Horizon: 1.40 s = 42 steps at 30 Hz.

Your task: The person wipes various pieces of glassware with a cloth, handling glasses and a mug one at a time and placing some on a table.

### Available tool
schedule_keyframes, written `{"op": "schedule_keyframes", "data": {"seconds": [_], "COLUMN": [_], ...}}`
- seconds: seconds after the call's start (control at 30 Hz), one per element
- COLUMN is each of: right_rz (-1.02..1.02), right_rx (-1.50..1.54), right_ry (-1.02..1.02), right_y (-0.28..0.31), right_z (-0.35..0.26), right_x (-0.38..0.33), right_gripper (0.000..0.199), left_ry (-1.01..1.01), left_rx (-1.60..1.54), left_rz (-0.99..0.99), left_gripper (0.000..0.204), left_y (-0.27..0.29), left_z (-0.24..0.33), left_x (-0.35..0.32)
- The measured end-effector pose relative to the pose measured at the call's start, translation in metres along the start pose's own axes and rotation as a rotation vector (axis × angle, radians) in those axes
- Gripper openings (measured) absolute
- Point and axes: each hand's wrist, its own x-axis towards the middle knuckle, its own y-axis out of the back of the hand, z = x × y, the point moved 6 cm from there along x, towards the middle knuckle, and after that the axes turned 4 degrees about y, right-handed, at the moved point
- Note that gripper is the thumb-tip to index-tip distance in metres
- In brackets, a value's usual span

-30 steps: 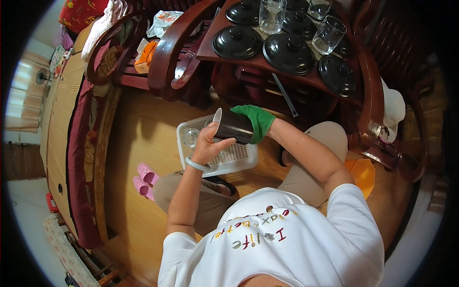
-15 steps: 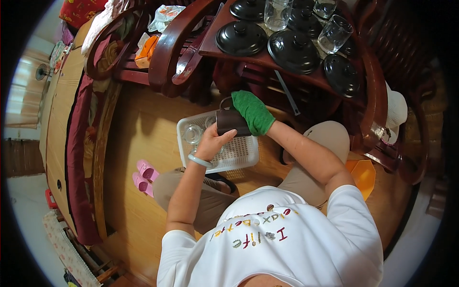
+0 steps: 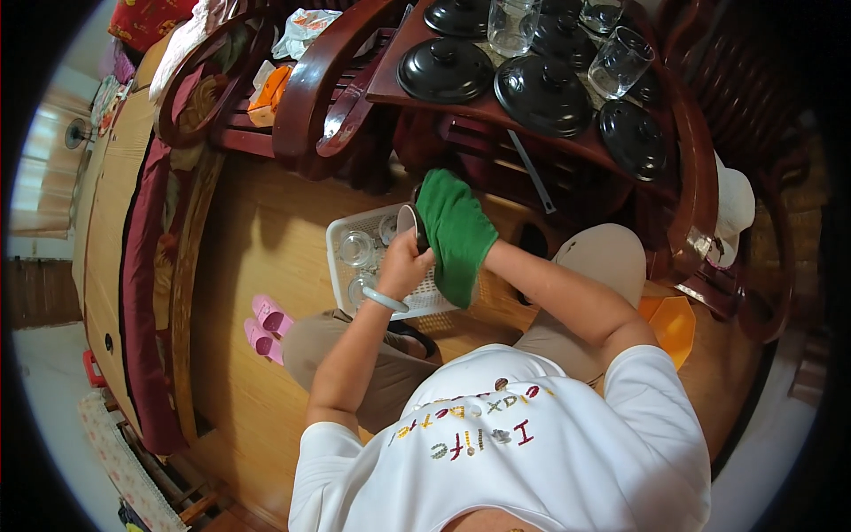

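Note:
My left hand [image 3: 406, 264] grips a dark brown mug [image 3: 409, 218], its fingers closed around the lower side; the light rim shows above them. A green cloth [image 3: 456, 232] drapes over the mug's right side and hides most of it. Under the cloth is my right hand [image 3: 494, 254], pressed to the mug; only the part by the wrist shows and its fingers are covered. Below both hands, a white plastic basket [image 3: 336, 274] rests on the floor. It holds several clear glasses, one a round glass [image 3: 356, 249] at its left side.
A dark red wooden table [image 3: 386, 87] ahead bears several black lids [image 3: 542, 96] and clear glasses [image 3: 621, 62]. Pink slippers [image 3: 268, 328] lie on the floor at left. An orange container [image 3: 669, 328] stands by my right leg. A wooden armchair [image 3: 306, 115] stands ahead left.
The green cloth has opened out and hangs lower, covering more of the mug. The mug has turned and its rim now shows. My left hand has shifted slightly right.

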Motion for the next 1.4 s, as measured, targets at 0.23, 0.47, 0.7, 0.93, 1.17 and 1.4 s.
{"op": "schedule_keyframes", "data": {"seconds": [0.23, 0.47, 0.7, 0.93, 1.17, 1.4], "right_rz": [-0.22, 0.103, -0.007, -0.067, -0.106, 0.132], "right_rx": [-0.225, -0.046, -0.056, -0.212, -0.188, 0.44], "right_ry": [0.041, 0.01, -0.29, -0.219, -0.261, -0.345], "right_y": [0.001, 0.003, -0.008, 0.013, 0.015, 0.018], "right_z": [-0.001, -0.017, 0.042, 0.035, 0.034, 0.036], "right_x": [0.01, 0.002, 0.002, 0.024, 0.016, 0.017], "right_gripper": [0.025, 0.014, 0.014, 0.014, 0.023, 0.018], "left_ry": [-0.061, 0.011, -0.139, -0.12, -0.217, -0.14], "left_rx": [-0.089, 0.078, -0.017, -0.269, -0.363, -0.512], "left_rz": [0.012, 0.033, 0.071, 0.024, 0.142, 0.141], "left_gripper": [0.015, 0.018, 0.018, 0.018, 0.02, 0.025], "left_y": [-0.004, 0.005, 0.001, 0.019, 0.038, 0.042], "left_z": [-0.006, -0.027, -0.001, 0.018, 0.042, 0.031], "left_x": [-0.001, 0.006, -0.006, -0.006, -0.014, -0.008]}}
